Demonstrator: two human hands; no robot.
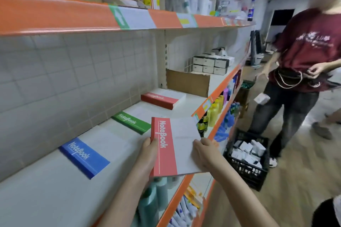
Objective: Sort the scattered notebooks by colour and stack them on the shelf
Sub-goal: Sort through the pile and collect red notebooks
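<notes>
Both hands hold one red-and-white notebook [173,145] over the front edge of the white shelf [46,193]. My left hand [148,155] grips its red spine side, and my right hand [204,155] grips its white right edge. Three stacks of notebooks lie on the shelf: a blue stack [84,156] nearest, a green stack [132,121] in the middle, and a red stack [160,99] farthest. The held notebook hovers to the right of the green stack, apart from all three.
A cardboard box [188,83] and small white boxes [208,64] sit farther along the shelf. Bottles fill the lower shelves [214,110]. A black crate [247,158] of white packets stands on the floor. A person in a maroon shirt [306,51] stands in the aisle.
</notes>
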